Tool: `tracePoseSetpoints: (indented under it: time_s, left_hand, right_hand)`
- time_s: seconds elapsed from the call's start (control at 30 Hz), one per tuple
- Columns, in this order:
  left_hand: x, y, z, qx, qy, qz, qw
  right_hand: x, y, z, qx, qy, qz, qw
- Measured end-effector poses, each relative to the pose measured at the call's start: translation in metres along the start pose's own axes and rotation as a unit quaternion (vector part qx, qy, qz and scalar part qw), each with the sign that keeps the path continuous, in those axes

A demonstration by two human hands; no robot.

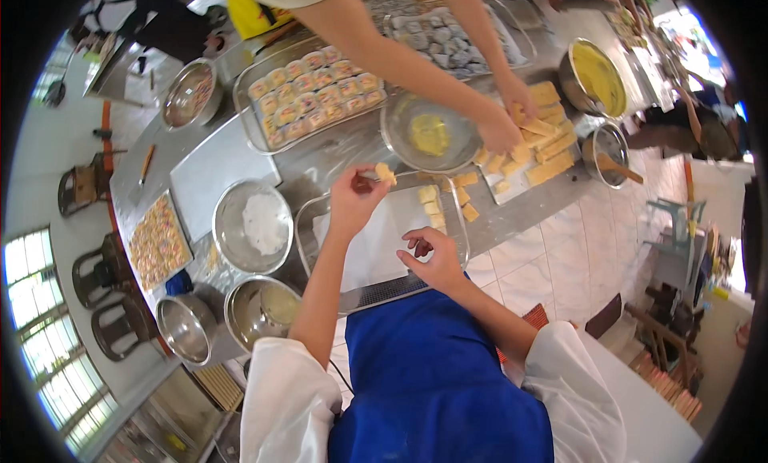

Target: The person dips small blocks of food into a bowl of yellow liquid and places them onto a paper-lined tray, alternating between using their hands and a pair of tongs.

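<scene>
My left hand [358, 200] holds a small pale-yellow piece of cake [385, 173] between thumb and fingers, above the far edge of a paper-lined wire rack tray [372, 238]. My right hand [433, 258] hovers over the tray's near right part, fingers curled apart, with nothing seen in it. A short row of coated cake pieces [431, 205] lies along the tray's right side. Loose cake pieces [465, 193] lie just outside that side. Beyond them, cut cake strips [552, 145] rest on a white board, touched by another person's hands. A metal bowl with yellow mixture [429, 133] stands beyond the tray.
Left of the tray stand a bowl of white powder [255, 226] and two more metal bowls [186, 330]. Farther off are a tray of wrapped-looking small cakes [318, 97] and a tray of greyish pieces [447, 40]. A co-worker's forearms [402, 64] reach across the table from the far side.
</scene>
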State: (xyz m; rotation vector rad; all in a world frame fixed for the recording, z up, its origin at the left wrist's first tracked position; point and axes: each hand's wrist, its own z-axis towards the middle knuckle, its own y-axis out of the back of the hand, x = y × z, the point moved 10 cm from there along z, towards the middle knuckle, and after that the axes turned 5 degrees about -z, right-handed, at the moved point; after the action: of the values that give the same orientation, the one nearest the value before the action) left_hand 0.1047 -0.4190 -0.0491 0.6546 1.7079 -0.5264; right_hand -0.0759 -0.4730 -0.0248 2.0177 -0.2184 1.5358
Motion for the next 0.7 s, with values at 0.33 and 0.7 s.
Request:
tracePoseSetpoints:
  time_s: [0.33, 0.7]
  left_hand:
    - [0.014, -0.157, 0.124, 0.173, -0.159, 0.5, 0.834]
    - [0.063, -0.212, 0.127, 0.331, -0.201, 0.653, 0.651]
  right_hand:
    - [-0.025, 0.08, -0.01, -0.079, -0.031, -0.03, 0.996]
    - [-0.042, 0.14, 0.019, -0.043, 0.004, -0.016, 0.999]
